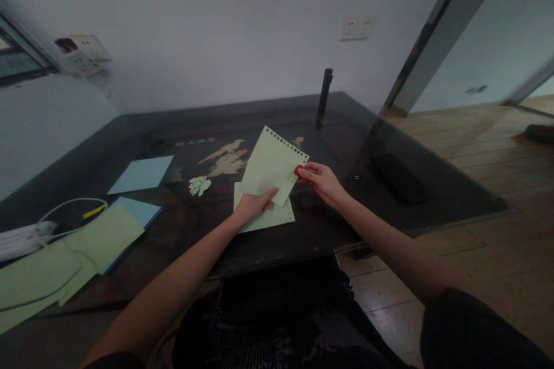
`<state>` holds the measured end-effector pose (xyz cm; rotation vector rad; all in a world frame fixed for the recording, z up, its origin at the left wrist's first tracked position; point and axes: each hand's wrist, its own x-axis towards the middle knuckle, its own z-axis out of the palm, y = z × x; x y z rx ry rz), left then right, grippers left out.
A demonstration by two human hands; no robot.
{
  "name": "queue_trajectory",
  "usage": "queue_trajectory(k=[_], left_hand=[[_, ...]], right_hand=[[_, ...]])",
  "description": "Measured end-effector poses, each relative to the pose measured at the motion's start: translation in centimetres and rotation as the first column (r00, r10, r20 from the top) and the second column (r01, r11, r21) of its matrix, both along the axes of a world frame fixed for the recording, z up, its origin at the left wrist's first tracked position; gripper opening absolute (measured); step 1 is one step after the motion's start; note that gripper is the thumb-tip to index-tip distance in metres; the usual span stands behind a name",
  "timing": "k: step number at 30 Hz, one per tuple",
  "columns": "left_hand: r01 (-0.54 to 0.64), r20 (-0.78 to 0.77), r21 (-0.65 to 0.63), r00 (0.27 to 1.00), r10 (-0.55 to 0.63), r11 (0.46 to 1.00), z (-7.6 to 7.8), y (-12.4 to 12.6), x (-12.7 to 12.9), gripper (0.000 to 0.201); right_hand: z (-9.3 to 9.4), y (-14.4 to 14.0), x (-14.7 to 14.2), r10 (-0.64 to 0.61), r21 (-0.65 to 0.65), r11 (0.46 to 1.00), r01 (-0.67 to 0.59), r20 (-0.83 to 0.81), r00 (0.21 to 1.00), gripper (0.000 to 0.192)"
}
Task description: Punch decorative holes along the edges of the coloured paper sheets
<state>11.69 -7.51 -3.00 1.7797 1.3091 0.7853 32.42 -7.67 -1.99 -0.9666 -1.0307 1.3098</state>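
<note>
My left hand (254, 205) holds a pale green sheet of paper (272, 162) by its lower edge, tilted up above the dark table (303, 230). The sheet has a row of punched holes along its top edge. My right hand (322, 180) grips a small red object (298, 170), seemingly a hole punch, pressed against the sheet's right edge. A second green sheet (270, 218) lies flat on the table under my left hand. A small heap of pale paper dots (199, 185) lies to the left of the sheets.
A light blue sheet (141, 174) lies further left. Stacked green and blue sheets (108, 235), a white power strip (23, 237) with cable and a yellow pen (94, 211) occupy the table's left end. A dark upright post (324, 98) and a black flat object (398, 177) stand right.
</note>
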Motion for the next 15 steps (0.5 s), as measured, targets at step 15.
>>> queue_trajectory(k=[15], left_hand=[[-0.015, -0.061, -0.025, 0.998, 0.014, 1.0, -0.18, 0.05, 0.04, 0.049]], right_hand=[[-0.12, 0.01, 0.05, -0.001, 0.005, 1.0, 0.001, -0.017, 1.0, 0.021]])
